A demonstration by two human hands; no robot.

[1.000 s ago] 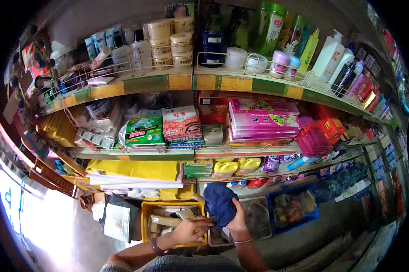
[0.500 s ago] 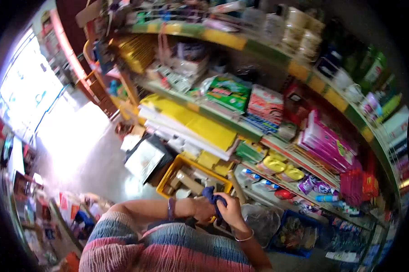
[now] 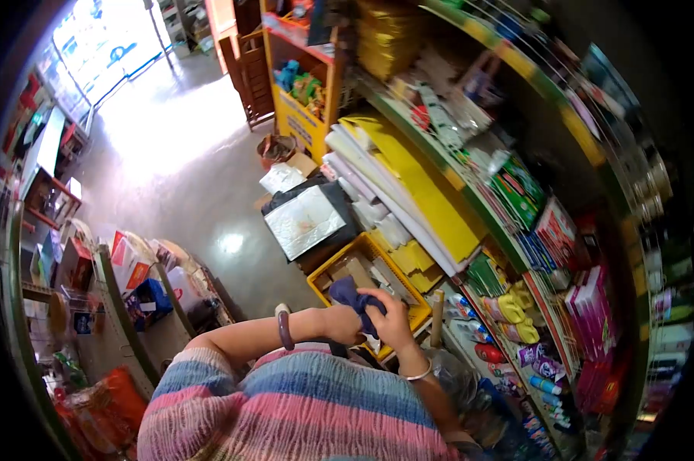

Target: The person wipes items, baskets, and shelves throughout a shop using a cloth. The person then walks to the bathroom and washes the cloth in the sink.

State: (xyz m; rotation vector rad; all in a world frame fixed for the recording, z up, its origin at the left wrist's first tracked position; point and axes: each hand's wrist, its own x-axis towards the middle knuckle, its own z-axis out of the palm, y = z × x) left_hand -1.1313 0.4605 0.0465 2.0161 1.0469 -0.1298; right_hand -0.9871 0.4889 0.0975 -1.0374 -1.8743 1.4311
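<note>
Fingers of my right hand curl around a bunched dark-blue cloth before a yellow crate; my left hand sits against it, fingertips hidden, grip unclear. It looks light, soft, unbreakable, best grasped by gathered folds. Stocked shelves crowd my right.

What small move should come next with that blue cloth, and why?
Perhaps ease the blue cloth open a little: it looks bunched in the right hand's grip, and the left hand sits close against it, likely able to help spread it.
</note>
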